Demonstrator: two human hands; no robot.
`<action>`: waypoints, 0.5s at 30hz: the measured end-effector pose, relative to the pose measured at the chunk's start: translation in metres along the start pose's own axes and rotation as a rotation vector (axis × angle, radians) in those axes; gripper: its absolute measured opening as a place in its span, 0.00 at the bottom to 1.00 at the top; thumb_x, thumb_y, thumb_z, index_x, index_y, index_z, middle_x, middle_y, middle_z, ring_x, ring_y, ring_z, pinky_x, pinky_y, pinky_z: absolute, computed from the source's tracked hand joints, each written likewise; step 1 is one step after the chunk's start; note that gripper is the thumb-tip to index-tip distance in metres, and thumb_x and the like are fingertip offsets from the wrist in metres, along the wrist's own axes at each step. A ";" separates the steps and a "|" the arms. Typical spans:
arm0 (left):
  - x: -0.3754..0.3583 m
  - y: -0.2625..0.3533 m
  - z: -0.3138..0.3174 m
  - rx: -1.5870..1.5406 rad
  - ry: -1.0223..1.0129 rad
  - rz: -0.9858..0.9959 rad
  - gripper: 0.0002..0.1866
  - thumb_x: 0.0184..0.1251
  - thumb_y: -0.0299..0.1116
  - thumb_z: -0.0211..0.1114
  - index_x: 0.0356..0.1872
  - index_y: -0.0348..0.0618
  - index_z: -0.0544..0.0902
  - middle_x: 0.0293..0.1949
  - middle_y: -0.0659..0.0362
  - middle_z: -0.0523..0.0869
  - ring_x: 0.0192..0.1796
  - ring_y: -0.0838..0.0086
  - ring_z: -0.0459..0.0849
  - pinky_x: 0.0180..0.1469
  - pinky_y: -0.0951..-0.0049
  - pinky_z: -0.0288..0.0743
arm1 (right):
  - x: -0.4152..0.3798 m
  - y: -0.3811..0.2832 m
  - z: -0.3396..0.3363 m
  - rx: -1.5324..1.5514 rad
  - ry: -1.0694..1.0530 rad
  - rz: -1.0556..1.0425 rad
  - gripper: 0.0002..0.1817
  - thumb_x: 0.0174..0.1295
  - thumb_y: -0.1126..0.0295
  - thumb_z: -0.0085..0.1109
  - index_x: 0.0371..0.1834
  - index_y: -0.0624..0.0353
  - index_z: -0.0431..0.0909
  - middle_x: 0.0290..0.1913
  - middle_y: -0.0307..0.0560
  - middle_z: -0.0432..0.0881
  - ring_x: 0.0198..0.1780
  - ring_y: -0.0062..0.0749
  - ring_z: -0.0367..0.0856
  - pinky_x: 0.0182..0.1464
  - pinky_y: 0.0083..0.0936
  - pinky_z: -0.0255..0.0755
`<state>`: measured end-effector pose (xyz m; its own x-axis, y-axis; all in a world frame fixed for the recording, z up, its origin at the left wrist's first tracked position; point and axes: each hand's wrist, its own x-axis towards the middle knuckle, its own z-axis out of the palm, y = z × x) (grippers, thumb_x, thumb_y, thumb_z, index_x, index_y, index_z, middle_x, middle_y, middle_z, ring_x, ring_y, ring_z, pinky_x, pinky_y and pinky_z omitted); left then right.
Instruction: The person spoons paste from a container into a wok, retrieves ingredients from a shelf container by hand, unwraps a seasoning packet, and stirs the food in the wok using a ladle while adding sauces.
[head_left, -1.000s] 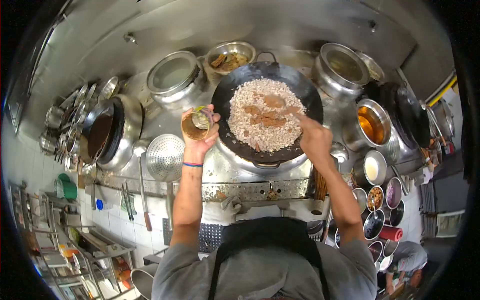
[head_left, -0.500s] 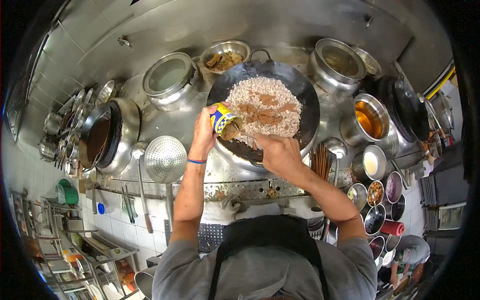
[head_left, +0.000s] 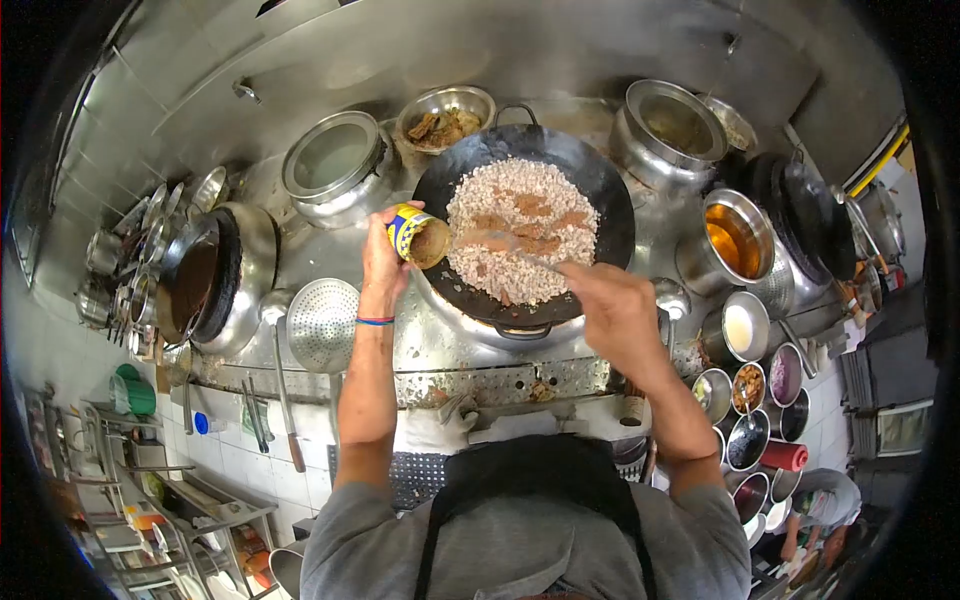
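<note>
My left hand [head_left: 384, 262] is wrapped round a blue and yellow can [head_left: 408, 232], tilted with its mouth toward the wok and brown powder inside. My right hand [head_left: 613, 302] grips a spoon [head_left: 537, 262], whose blurred bowl is over the food. Beneath it, a black wok [head_left: 610, 215] holds a pale, diced food [head_left: 510, 185] with patches of brown powder [head_left: 536, 244] on top.
Lidded pots [head_left: 335, 160] stand behind, beside a metal bowl of food [head_left: 446, 118]. On the right are a pot of orange liquid [head_left: 738, 240] and several small bowls. A perforated ladle [head_left: 323, 325] lies left. Another person [head_left: 826, 497] is at lower right.
My left hand has moved left with the can. My right hand has shifted right, and the spoon is now out of the can and over the food.
</note>
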<state>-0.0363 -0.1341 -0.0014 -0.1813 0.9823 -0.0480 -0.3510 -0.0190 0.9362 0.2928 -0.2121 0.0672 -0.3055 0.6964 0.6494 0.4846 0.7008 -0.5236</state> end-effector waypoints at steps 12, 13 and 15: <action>0.013 -0.011 0.012 0.434 -0.133 -0.175 0.28 0.77 0.54 0.50 0.49 0.38 0.87 0.33 0.60 0.90 0.22 0.84 0.81 0.17 0.83 0.65 | 0.032 0.018 0.078 -0.225 -0.434 0.088 0.14 0.60 0.75 0.56 0.46 0.61 0.87 0.31 0.58 0.87 0.35 0.50 0.90 0.38 0.46 0.83; 0.014 -0.015 0.009 0.411 -0.139 -0.190 0.28 0.77 0.53 0.50 0.50 0.37 0.87 0.34 0.59 0.90 0.24 0.82 0.83 0.20 0.82 0.69 | 0.023 0.026 0.084 -0.148 -0.441 0.106 0.14 0.59 0.75 0.56 0.46 0.61 0.87 0.30 0.57 0.87 0.33 0.49 0.89 0.37 0.46 0.82; 0.017 -0.027 0.002 0.328 -0.154 -0.204 0.28 0.76 0.52 0.51 0.50 0.34 0.86 0.37 0.55 0.90 0.31 0.75 0.87 0.30 0.76 0.78 | 0.004 0.049 0.102 0.110 -0.453 0.211 0.14 0.61 0.75 0.56 0.47 0.61 0.88 0.26 0.53 0.84 0.28 0.42 0.85 0.32 0.43 0.77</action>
<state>-0.0277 -0.1162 -0.0267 0.0103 0.9767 -0.2142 -0.0497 0.2144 0.9755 0.2316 -0.1595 -0.0126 -0.5468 0.8045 0.2317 0.4922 0.5328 -0.6884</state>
